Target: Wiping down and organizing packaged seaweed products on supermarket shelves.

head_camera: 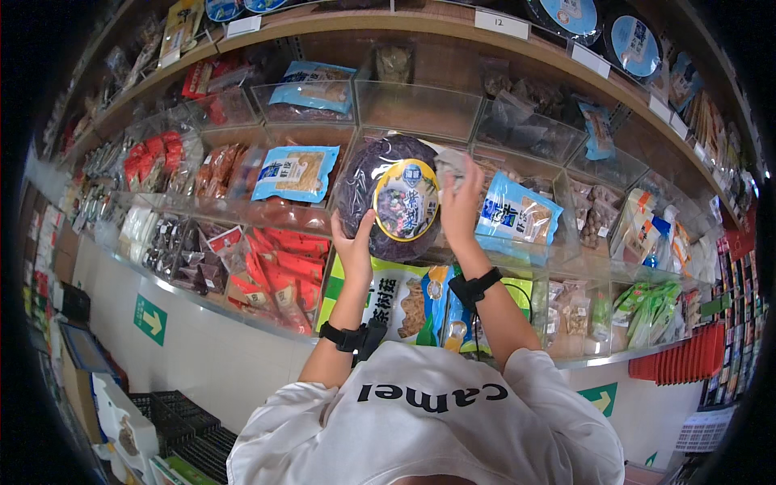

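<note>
A round, dark dried seaweed pack point(388, 197) in clear wrap, with a yellow-rimmed oval label, is held up over the shelf bins. My left hand point(354, 245) grips its lower left edge, the thumb lying on the front. At its right edge, my right hand point(462, 197) holds a crumpled grey cloth point(451, 165) against the pack. Light-blue bags of dried food lie to either side, one left bag point(296, 174) and one right bag point(521, 212). Below the pack is a large green and white dried mushroom bag point(403, 303), partly hidden by my forearms.
Clear plastic dividers point(415, 109) split the shelf into bins. Red packets point(279, 273) fill a bin at lower left, green packets point(648, 306) one at lower right. A wooden shelf point(388, 21) runs above. Red baskets point(682, 357) stand at right, black crates point(182, 424) at lower left.
</note>
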{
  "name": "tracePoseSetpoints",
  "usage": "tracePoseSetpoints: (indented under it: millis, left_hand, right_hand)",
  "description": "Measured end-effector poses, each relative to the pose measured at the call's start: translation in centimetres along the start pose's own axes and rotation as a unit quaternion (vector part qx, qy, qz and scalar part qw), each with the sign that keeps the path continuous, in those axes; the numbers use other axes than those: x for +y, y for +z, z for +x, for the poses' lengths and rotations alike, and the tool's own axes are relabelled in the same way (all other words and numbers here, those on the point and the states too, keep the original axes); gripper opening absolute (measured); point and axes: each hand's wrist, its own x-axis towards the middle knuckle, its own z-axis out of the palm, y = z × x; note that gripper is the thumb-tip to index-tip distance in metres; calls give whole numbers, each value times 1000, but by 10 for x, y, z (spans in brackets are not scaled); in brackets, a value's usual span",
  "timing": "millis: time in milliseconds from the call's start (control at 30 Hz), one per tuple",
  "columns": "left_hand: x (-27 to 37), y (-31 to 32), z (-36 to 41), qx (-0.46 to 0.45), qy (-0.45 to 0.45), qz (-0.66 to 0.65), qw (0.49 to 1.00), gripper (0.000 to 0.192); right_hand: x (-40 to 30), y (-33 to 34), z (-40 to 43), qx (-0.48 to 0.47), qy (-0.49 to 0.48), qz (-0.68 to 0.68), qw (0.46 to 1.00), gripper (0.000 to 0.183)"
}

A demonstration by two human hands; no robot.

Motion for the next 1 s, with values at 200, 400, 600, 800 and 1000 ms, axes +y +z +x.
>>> tracePoseSetpoints:
  millis: [200, 400, 600, 800, 1000]
  left_hand:
    - [6, 11, -14, -53, 85, 123, 987, 60]
    - [24, 23, -25, -70, 129, 189, 971, 63]
    - [30, 6, -10, -207, 429, 329, 816, 65]
    - [22, -5, -3, -242, 499, 343, 758, 63]
    - [4, 4, -13, -120, 163, 162, 966, 61]
  right_hand:
    - [-46, -8, -35, -10, -216, 44, 975, 53]
    - [-9, -4, -40, 16, -83, 49, 995, 55]
    - [29, -15, -30, 89, 153, 197, 964, 45]
    - [0, -26, -30, 114, 228, 316, 914, 46]
    - [-19, -12, -38, 69, -24, 97, 993, 50]
